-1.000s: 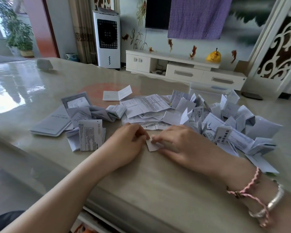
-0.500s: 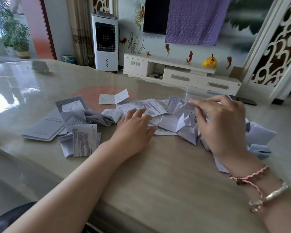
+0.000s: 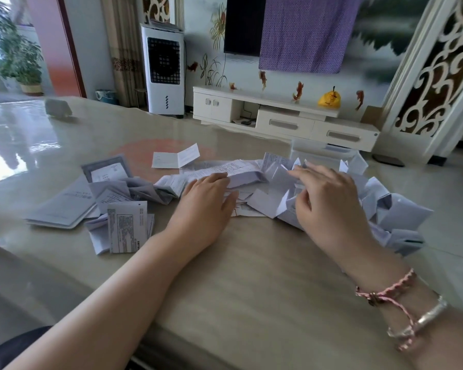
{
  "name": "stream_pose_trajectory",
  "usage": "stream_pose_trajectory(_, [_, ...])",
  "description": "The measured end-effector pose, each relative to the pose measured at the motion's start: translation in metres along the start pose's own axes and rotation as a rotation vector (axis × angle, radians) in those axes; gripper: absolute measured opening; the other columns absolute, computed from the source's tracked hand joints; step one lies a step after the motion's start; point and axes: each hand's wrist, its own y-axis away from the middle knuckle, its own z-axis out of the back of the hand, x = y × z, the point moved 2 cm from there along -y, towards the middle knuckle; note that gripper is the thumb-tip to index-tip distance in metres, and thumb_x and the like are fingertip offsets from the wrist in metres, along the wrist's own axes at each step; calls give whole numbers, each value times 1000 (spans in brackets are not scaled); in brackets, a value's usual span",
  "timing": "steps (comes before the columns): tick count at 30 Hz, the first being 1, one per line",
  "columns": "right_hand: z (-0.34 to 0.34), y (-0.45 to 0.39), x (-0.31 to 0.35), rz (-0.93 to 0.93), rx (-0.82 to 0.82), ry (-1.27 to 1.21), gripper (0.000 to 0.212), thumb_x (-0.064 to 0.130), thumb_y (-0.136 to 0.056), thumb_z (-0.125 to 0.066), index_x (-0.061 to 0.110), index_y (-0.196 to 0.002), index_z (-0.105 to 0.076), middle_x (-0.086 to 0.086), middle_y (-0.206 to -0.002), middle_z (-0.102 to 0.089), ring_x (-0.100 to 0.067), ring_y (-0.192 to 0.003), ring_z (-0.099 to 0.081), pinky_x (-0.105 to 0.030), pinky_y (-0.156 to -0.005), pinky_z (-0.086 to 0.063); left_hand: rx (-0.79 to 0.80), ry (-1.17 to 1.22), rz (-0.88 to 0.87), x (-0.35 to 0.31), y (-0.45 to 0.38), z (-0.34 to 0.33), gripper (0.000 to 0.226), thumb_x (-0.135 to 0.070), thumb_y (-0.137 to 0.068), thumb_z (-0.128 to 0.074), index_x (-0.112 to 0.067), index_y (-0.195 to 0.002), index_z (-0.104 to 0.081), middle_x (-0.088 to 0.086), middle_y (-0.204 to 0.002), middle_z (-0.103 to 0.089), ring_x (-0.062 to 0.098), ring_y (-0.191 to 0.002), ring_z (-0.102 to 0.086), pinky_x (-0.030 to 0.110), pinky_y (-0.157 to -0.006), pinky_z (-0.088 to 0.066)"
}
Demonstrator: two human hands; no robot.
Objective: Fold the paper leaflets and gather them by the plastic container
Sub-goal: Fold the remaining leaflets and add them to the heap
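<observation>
A heap of folded white leaflets (image 3: 401, 212) lies at the right of the table, in front of a clear plastic container (image 3: 321, 153). My right hand (image 3: 329, 201) hovers low over this heap, fingers spread and loosely bent, nothing pinched between them. Unfolded printed leaflets (image 3: 238, 172) lie in the middle of the table. My left hand (image 3: 206, 201) rests palm down on them, fingertips touching a long printed sheet. More loose leaflets (image 3: 126, 225) are scattered to the left.
A thin grey booklet (image 3: 64, 206) and a framed card (image 3: 107, 172) lie at the far left. A half-open small card (image 3: 177, 158) stands behind the leaflets. The table's near edge (image 3: 187, 340) runs just in front of my forearms.
My right hand carried a small folded leaflet from the table's middle to the heap by the container and let it go. My left hand slid forward onto the unfolded leaflets.
</observation>
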Motion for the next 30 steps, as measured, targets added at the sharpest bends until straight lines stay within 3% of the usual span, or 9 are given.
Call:
stream_pose_trajectory(2, [0,1,5,25,9,-92,40,2,-80,-44,7,-112,-67,-7,-119,-66,-25,-120,-56,-43,-101,-39,-102,139,-7,1,2,6,40,-26,-99,-45,-9,-135,-52,-1,-144,-46,18,-131,-44,25,-109,-30])
stream_pose_trajectory(6, [4,3,18,10,48,-286,32,-3,-86,-55,11,-112,-67,-1,-121,-63,-9,-116,-47,-10,-101,-24,-301,280,-56,0,8,17,32,-13,-97,-50,-9,-127,-60,-4,-132,-57,2,-117,-49,-3,-92,-25])
stream_pose_trajectory(10, [4,4,27,10,87,-402,27,2,-87,-58,15,-108,-69,7,-112,-65,-5,-107,-50,-9,-95,-32,-407,406,-81,0,16,23,31,-1,-92,-54,-10,-120,-65,-10,-121,-59,-10,-109,-46,-3,-92,-30])
stream_pose_trajectory(14, [1,6,28,-161,178,-664,25,10,-91,-58,24,-110,-66,13,-101,-67,4,-61,-55,-11,-60,-42,-374,524,-141,0,22,25,38,11,-87,-54,-10,-115,-68,-9,-120,-62,-17,-111,-49,2,-93,-35])
stream_pose_trajectory(18, [-4,3,26,-395,189,-995,32,7,-94,-54,23,-121,-54,9,-120,-62,-6,-85,-70,-23,-72,-51,-318,590,-186,2,27,27,46,19,-85,-50,-15,-107,-72,-9,-114,-67,0,-122,-51,8,-99,-36])
stream_pose_trajectory(22, [-5,2,26,-482,222,-1060,47,4,-93,-56,25,-131,-40,6,-136,-48,-8,-88,-70,-24,-63,-55,-299,609,-233,1,32,29,38,15,-84,-58,-18,-91,-76,-9,-99,-73,4,-115,-58,11,-94,-41])
stream_pose_trajectory(25, [-7,2,23,-580,357,-1029,64,6,-89,-62,25,-142,-30,2,-148,-34,4,-77,-66,-31,-79,-56,-286,606,-253,1,35,31,36,13,-77,-68,-23,-74,-74,-9,-84,-74,8,-102,-64,13,-89,-43])
stream_pose_trajectory(27, [-13,2,18,-627,455,-983,65,5,-91,-58,23,-144,-26,4,-140,-36,7,-69,-65,-26,-85,-49,-269,619,-262,0,37,31,38,15,-71,-68,-22,-63,-69,-8,-78,-73,10,-98,-64,18,-89,-44])
stream_pose_trajectory(30, [-17,-2,10,-592,407,-1048,59,-4,-89,-54,20,-139,-35,8,-115,-47,-28,-109,-60,-20,-74,-51,-246,647,-225,-2,37,30,44,17,-67,-59,-26,-56,-57,-7,-71,-71,10,-100,-62,18,-89,-43])
